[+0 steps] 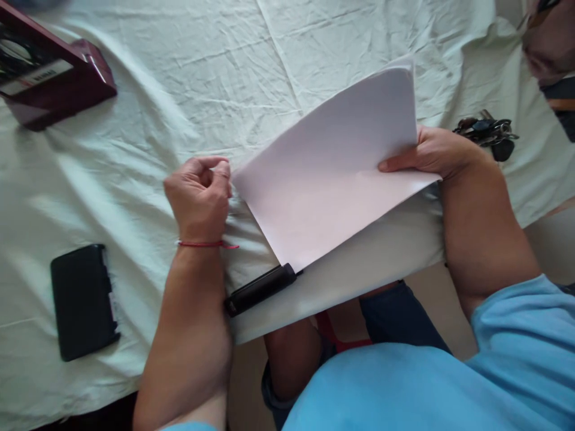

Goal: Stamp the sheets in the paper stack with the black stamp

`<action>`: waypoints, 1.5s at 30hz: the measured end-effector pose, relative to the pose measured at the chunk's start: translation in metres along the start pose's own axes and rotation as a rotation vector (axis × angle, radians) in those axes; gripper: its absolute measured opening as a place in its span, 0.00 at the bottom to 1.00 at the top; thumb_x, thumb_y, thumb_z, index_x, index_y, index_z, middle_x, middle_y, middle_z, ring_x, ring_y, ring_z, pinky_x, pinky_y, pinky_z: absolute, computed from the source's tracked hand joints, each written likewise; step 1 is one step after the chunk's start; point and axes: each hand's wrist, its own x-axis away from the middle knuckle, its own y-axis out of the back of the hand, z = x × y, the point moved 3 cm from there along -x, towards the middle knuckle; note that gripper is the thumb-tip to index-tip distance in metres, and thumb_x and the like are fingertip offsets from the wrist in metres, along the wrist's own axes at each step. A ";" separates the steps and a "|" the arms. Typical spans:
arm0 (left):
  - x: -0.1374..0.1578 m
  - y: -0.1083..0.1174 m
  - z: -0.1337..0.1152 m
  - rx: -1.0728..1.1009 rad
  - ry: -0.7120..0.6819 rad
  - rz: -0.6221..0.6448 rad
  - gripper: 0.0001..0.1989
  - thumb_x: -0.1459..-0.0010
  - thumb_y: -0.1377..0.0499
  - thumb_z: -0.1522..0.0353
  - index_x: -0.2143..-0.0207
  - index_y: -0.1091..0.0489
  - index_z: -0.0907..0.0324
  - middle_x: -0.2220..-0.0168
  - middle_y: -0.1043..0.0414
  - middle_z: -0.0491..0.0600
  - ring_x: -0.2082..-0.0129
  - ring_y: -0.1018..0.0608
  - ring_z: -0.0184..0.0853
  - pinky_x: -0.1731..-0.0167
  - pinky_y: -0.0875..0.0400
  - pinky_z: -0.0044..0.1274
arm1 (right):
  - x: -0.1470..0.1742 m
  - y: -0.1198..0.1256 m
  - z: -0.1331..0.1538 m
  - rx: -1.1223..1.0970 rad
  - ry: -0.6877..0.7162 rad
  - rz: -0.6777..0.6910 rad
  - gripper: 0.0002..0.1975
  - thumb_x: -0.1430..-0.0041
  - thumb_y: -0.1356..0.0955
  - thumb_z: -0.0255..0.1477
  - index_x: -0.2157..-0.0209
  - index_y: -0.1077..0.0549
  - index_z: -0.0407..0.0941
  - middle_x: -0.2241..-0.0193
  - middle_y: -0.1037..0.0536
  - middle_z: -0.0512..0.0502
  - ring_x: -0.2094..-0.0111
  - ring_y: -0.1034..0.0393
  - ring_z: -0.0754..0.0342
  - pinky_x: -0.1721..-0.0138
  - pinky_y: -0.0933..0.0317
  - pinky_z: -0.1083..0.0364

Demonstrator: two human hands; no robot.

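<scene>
My right hand grips a few stacked white paper sheets at their right edge, thumb on top and fingers hidden beneath. The sheets bow upward at the far right corner. Beside their left corner, my left hand is closed, thumb tip against the curled index finger. Whether anything small sits in that pinch cannot be made out. A long black object, like a stapler, lies by the table's near edge, its right end at the paper's lower corner and its left end beside my left forearm.
A pale wrinkled cloth covers the table. At far left stands a dark maroon box-like holder; nearer lies a flat black rectangular case. A bunch of keys rests behind my right wrist. Dark items sit at the right edge.
</scene>
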 end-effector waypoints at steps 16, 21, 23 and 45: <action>0.150 0.071 -0.047 -0.464 -0.526 0.429 0.16 0.24 0.31 0.59 0.39 0.19 0.52 0.42 0.17 0.57 0.42 0.16 0.52 0.39 0.22 0.42 | -0.023 -0.001 -0.014 -0.003 0.121 0.079 0.25 0.61 0.10 0.39 0.60 0.11 0.51 0.61 0.11 0.52 0.56 0.14 0.42 0.55 0.16 0.47; 0.168 0.075 -0.025 -0.485 -0.553 0.508 0.17 0.22 0.34 0.70 0.35 0.22 0.50 0.47 0.14 0.53 0.50 0.14 0.47 0.47 0.20 0.38 | -0.022 -0.002 -0.013 -0.003 0.101 0.035 0.23 0.61 0.10 0.37 0.61 0.11 0.51 0.59 0.10 0.51 0.55 0.14 0.43 0.53 0.16 0.47; 0.158 0.073 -0.027 -0.491 -0.562 0.487 0.17 0.21 0.35 0.70 0.35 0.22 0.51 0.47 0.13 0.53 0.50 0.13 0.48 0.48 0.20 0.39 | -0.022 -0.002 -0.012 -0.029 0.097 -0.004 0.23 0.60 0.10 0.35 0.61 0.11 0.50 0.58 0.10 0.51 0.52 0.14 0.41 0.49 0.16 0.46; 0.056 0.031 0.005 -0.226 -0.378 0.407 0.16 0.25 0.35 0.56 0.65 0.13 0.52 0.65 0.15 0.50 0.62 0.16 0.42 0.57 0.21 0.33 | -0.007 0.001 0.002 -0.162 0.032 -0.352 0.20 0.54 0.15 0.17 0.57 0.13 0.41 0.55 0.10 0.42 0.55 0.17 0.49 0.42 0.20 0.47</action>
